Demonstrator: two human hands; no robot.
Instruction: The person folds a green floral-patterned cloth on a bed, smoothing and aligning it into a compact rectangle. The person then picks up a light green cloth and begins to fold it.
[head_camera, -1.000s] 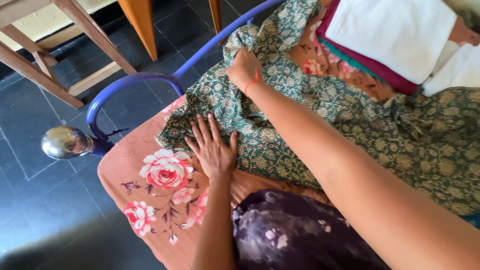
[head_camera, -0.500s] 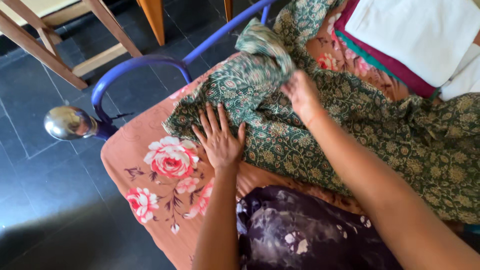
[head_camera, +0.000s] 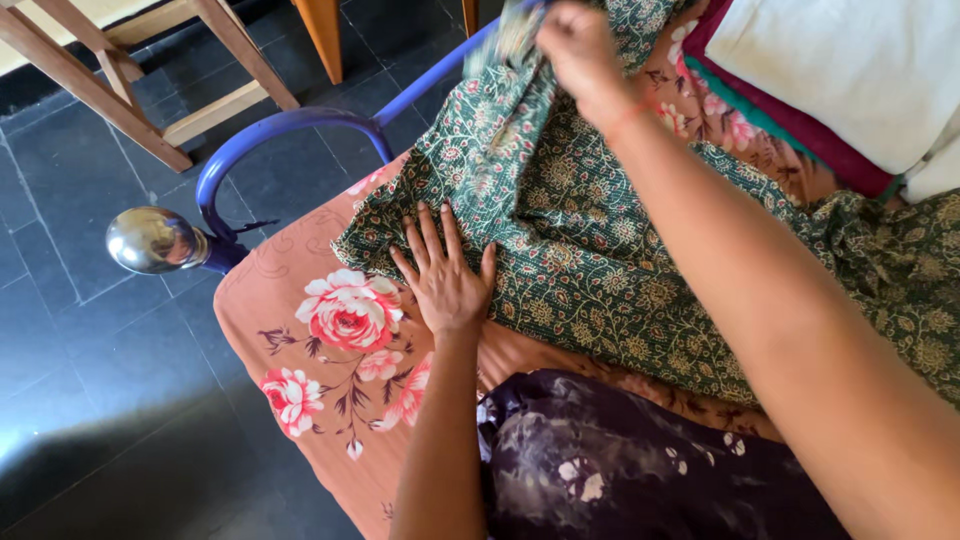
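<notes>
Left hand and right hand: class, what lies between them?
In the head view, only green patterned cloth spans from the flat left hand to the raised right hand.

We have a single view, worn on the head, so we look steeply down from above the person's own chest and arms. The camera faces forward and downward over the near corner of the bed (head_camera: 300, 400), and sits close: the forearms fill much of the lower right. The left hand (head_camera: 445, 280) lies near the middle of the frame, while the right hand (head_camera: 575, 45) reaches almost to the top edge. To the left we see past the blue bed frame (head_camera: 270, 135) down to the dark tiled floor (head_camera: 90, 400), which lies farther away. No second view shares the scene.
</notes>
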